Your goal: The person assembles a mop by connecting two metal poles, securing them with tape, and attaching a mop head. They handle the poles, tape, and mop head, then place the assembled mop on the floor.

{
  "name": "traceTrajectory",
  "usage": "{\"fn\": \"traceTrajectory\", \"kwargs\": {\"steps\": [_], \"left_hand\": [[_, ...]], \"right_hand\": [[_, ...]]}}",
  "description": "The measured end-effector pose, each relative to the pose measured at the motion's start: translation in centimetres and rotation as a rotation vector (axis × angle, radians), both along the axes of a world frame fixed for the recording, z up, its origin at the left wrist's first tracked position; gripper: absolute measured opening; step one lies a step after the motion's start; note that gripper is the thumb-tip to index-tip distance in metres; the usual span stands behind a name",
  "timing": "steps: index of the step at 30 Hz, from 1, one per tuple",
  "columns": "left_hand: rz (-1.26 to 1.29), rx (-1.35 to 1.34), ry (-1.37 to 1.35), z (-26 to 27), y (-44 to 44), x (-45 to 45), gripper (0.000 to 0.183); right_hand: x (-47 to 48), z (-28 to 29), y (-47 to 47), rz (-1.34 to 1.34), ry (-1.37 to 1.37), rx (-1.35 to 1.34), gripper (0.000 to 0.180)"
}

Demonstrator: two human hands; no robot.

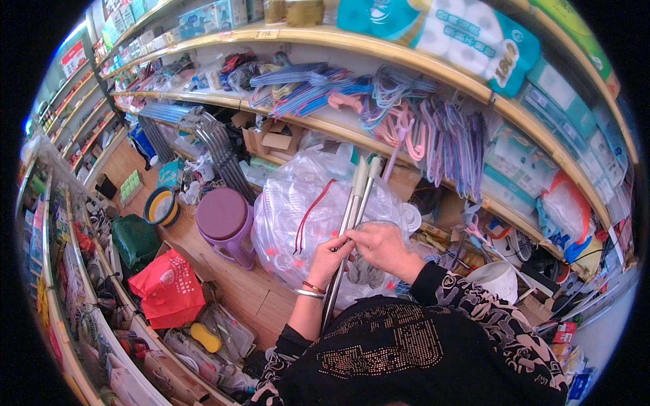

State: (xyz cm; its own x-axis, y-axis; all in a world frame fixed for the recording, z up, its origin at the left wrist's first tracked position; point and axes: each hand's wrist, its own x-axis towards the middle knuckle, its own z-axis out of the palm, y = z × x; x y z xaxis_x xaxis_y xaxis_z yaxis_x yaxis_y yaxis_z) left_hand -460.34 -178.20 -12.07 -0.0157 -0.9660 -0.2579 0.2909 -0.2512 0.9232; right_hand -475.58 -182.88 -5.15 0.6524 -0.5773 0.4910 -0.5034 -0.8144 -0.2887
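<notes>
Two long metal poles (pixel 350 218) with pale grey ends stand slanting up in front of my body. My left hand (pixel 330 254), with a red bead bracelet and a silver bangle at its wrist, is closed around them. Just above it, my right hand (pixel 382 246) has its fingertips pinched at the poles; what lies between those fingers is too small to tell. A grey, fibrous bundle (pixel 366 274) hangs below my right hand. Behind the poles sits a large clear plastic bag (pixel 289 203) with a red cord (pixel 314 210) on it.
A purple stool (pixel 223 215) stands left of the plastic bag. A red bag (pixel 170 289), a dark green bag (pixel 134 241) and a round basin (pixel 161 206) lie beyond it, near the left shelves. Plastic hangers (pixel 452 142) hang from and lie on the shelf ahead. A white bucket (pixel 495 281) is at right.
</notes>
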Motion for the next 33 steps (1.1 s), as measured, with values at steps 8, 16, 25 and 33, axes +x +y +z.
{"fn": "traceTrajectory", "kwargs": {"steps": [8, 16, 25, 33], "left_hand": [[0.019, -0.017, 0.001, -0.6, 0.2, 0.1, 0.021], [0.024, -0.028, 0.032, -1.4, 0.9, 0.9, 0.021], [-0.004, -0.221, -1.048, -6.8, -1.3, 4.5, 0.086], [0.051, -0.286, -1.460, -13.6, -8.4, -1.7, 0.071]], "right_hand": [[0.2, -0.4, 1.2, -0.008, 0.034, -0.009, 0.030], [0.9, -2.1, 0.4, -0.006, -0.005, 0.118, 0.022], [-3.0, -2.9, -2.6, -0.224, -0.033, 0.319, 0.019], [-7.8, -5.5, -1.2, -0.365, 0.012, 0.468, 0.018]]}}
